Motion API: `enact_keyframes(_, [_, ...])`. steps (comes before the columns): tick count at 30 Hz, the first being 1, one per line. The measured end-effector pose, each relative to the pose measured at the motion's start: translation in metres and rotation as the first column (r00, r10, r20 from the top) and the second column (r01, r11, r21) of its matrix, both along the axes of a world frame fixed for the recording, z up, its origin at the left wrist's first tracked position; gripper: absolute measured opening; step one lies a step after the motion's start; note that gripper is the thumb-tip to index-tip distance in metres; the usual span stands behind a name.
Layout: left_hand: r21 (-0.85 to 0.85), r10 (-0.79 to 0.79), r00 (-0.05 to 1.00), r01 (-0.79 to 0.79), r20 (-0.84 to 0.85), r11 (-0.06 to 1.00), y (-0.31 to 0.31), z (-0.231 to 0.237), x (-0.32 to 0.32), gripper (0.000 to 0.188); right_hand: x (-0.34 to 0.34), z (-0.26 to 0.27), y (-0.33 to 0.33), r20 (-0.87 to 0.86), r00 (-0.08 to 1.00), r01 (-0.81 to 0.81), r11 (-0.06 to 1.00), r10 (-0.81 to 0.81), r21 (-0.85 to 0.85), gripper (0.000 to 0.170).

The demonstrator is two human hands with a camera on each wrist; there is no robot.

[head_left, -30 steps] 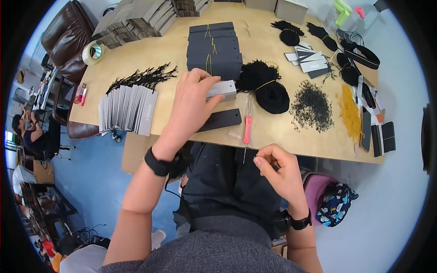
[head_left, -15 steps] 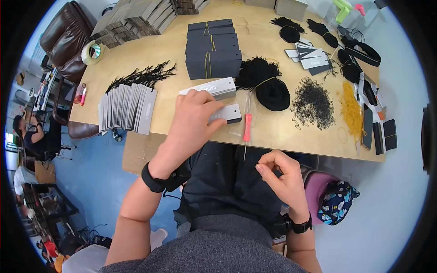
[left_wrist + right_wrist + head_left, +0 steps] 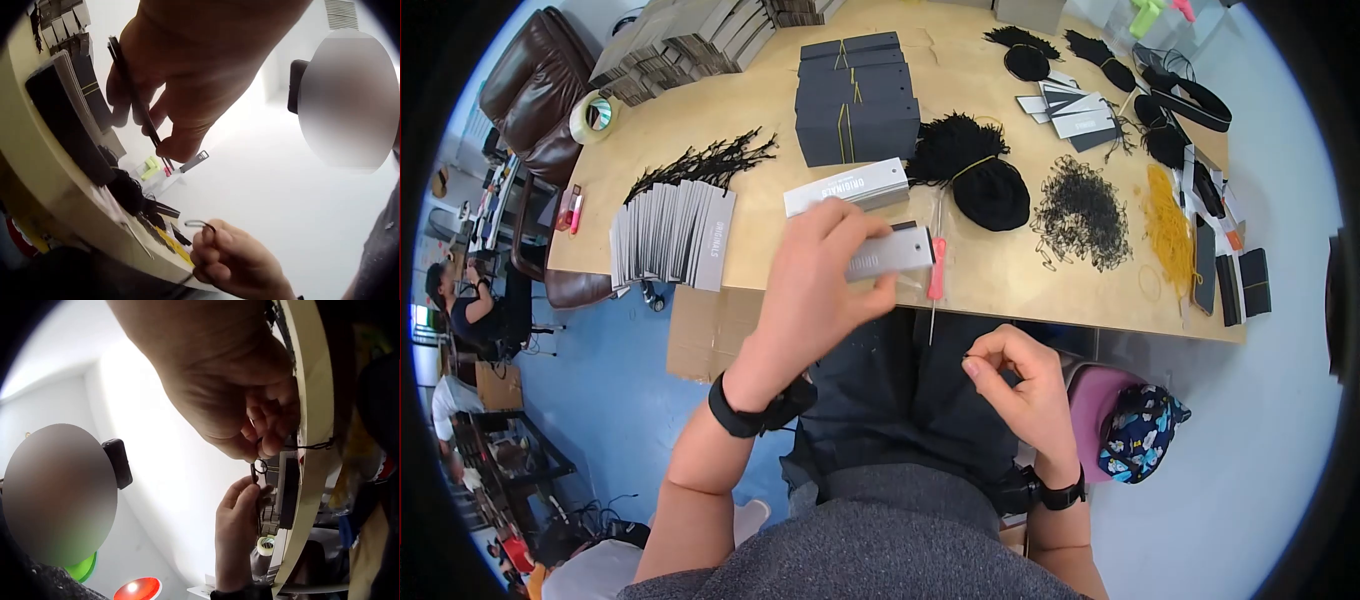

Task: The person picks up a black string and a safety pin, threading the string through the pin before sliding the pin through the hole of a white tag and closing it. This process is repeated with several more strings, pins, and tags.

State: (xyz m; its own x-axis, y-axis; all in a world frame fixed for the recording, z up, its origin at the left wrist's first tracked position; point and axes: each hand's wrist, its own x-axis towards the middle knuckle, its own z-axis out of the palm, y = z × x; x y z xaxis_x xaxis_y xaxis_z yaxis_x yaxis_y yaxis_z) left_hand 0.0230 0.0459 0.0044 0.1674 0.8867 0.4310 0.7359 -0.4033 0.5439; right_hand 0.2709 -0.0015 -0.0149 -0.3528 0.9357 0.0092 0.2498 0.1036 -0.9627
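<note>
In the head view my left hand [image 3: 820,265] pinches a thin grey tag [image 3: 905,250] with a punched hole, above the table's front edge. The left wrist view shows that tag edge-on [image 3: 136,94] between thumb and fingers. My right hand [image 3: 1020,385] is in front of the table, its thumb and forefinger pinching a small looped pin [image 3: 196,223]. A thin black cord [image 3: 306,447] extends from the right fingers in the right wrist view. Behind the left hand lies a stack of white ORIGINALS tags [image 3: 860,186]. A red-handled tool [image 3: 937,270] lies beside the held tag.
Banded dark tag stacks [image 3: 855,120] stand behind, with a black cord bundle [image 3: 990,192] beside them. Dark pins [image 3: 1082,215] and yellow bands [image 3: 1168,235] lie right. Fanned corded tags [image 3: 670,235] lie left, near a tape roll [image 3: 592,118]. A phone [image 3: 1204,268] lies far right.
My left hand has moved toward me from the white stack and lifted a tag off the table. The right hand has barely moved and still pinches its small thing.
</note>
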Motion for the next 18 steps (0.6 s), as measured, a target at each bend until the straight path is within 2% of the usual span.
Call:
enact_keyframes(1, [-0.005,0.001,1.0,-0.001,0.001,1.0,-0.009,-0.002,0.003,0.032,0.002,0.0,0.0,-0.008,1.0,0.023,1.0,-0.023,-0.004,0.007])
enact_keyframes(3, [-0.055,-0.124,0.984,0.132,0.126,0.99,-0.027,-0.009,0.008,0.036,0.007,-0.002,0.001,-0.013,0.999,0.044,0.999,-0.044,-0.014,0.006])
enact_keyframes(8, [-0.182,-0.169,0.969,0.202,0.181,0.962,-0.059,-0.041,0.011,0.041,0.014,-0.004,0.001,-0.016,0.995,0.097,0.995,-0.097,-0.037,0.006])
enact_keyframes(10, [-0.266,-0.135,0.955,0.206,0.263,0.942,-0.065,-0.051,0.011,0.044,0.014,-0.006,0.0,-0.018,0.996,0.09,0.995,-0.091,-0.052,0.006])
enact_keyframes(16, [-0.158,-0.124,0.965,0.162,0.23,0.974,-0.06,-0.066,0.015,0.04,0.004,-0.01,-0.007,-0.042,0.998,0.039,0.995,-0.044,-0.093,0.007])
enact_keyframes(18, [-0.213,-0.118,0.969,0.165,0.218,0.963,-0.059,-0.067,0.017,0.038,-0.001,-0.01,-0.008,-0.061,0.998,0.022,0.993,-0.029,-0.119,0.008])
